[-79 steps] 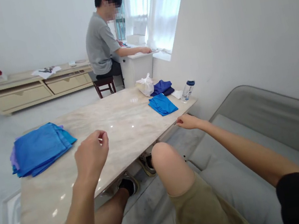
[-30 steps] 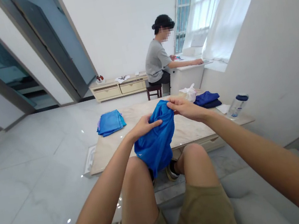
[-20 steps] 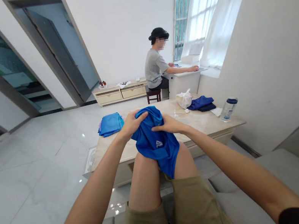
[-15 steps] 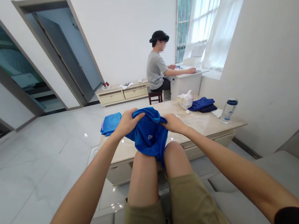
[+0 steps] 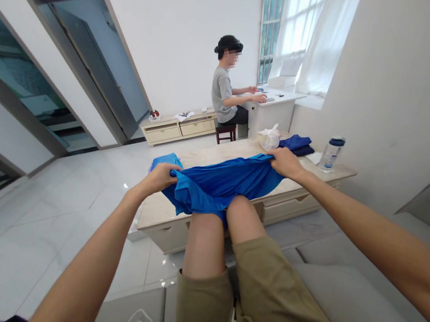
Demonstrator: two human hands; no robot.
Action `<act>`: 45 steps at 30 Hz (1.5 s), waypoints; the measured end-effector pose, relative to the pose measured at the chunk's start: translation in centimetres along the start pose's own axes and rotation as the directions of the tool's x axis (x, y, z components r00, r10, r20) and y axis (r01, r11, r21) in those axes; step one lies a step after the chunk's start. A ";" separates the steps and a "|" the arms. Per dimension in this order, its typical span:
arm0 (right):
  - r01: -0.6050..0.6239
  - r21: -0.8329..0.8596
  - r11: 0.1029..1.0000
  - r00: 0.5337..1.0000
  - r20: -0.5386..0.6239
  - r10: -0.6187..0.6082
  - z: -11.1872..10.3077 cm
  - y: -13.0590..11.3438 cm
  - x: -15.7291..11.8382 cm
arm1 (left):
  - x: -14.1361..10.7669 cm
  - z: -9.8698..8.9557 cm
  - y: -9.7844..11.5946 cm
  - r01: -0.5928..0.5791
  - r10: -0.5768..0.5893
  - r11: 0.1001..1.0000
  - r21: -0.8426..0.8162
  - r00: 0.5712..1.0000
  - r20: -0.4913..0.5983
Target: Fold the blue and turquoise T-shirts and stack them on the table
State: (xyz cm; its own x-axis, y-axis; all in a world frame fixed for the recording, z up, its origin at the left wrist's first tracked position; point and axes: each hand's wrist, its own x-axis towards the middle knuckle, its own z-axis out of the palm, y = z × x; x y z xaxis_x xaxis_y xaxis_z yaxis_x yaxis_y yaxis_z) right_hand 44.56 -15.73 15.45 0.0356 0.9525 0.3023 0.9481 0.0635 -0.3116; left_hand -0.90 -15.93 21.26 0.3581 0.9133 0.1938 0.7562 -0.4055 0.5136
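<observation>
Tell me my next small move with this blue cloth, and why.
Perhaps give the blue cloth a gentle shake: your left hand and right hand hold its upper edge stretched between them, but below it hangs in uneven folds.

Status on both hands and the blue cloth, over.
Left hand and right hand gripping opposite ends of blue cloth. Cloth stretched wide, middle sagging around the knees. Bottle upright on table, off to the right.

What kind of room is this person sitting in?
Most likely a living room in a home: there's a grey cushioned sofa, a low coffee table with drawers in front of it, and a long, low cabinet against the far wall.
</observation>
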 end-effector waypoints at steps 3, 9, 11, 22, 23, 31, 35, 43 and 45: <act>-0.031 0.018 0.999 0.997 -0.070 0.032 -1.1 2.2 1.2 | -0.3 -1.2 -1.5 0.026 -0.027 0.999 0.019 0.998 0.062; -0.109 0.184 0.977 0.963 -0.226 0.150 -4.7 7.9 3.3 | -1.7 -5.9 -4.4 0.258 -0.222 0.960 0.110 0.938 -0.266; -0.169 0.249 0.954 0.938 -0.256 0.233 -5.0 9.1 3.2 | -2.1 -7.1 -5.3 0.343 -0.285 0.934 0.095 0.880 -0.381; -0.212 0.640 0.739 0.897 -0.173 0.407 -3.8 4.7 1.1 | -2.5 -5.8 -6.5 0.390 -0.305 0.898 0.202 0.884 -0.354; -0.183 0.659 0.729 0.911 -0.165 0.378 -3.9 3.6 1.1 | -2.5 -4.4 -5.6 0.348 -0.273 0.908 0.233 0.914 -0.300; 0.092 0.697 0.711 0.989 0.019 -0.146 -5.9 -7.8 0.8 | 1.6 11.0 8.6 -0.175 0.179 0.972 -0.160 0.984 0.011; 0.243 0.612 0.753 0.961 -0.047 -0.272 -7.6 -9.4 1.0 | 4.7 13.6 10.3 -0.150 0.154 0.981 -0.122 0.988 0.031; 0.384 0.267 0.884 0.922 -0.153 -0.355 -16.0 -6.2 4.1 | 6.0 -0.4 8.9 0.027 0.031 0.981 0.195 0.957 -0.288; 0.405 0.203 0.891 0.905 -0.226 -0.360 -18.6 -5.7 5.7 | 6.1 -5.7 10.8 0.062 0.083 0.946 0.318 0.903 -0.421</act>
State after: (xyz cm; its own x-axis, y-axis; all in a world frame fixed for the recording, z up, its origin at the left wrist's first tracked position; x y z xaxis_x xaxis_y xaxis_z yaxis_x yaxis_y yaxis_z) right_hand 45.22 -16.19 35.73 -0.2377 0.7719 0.5896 0.7952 0.5032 -0.3382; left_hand 6.32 -14.50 32.79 0.1554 0.8070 0.5698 0.9118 -0.3391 0.2317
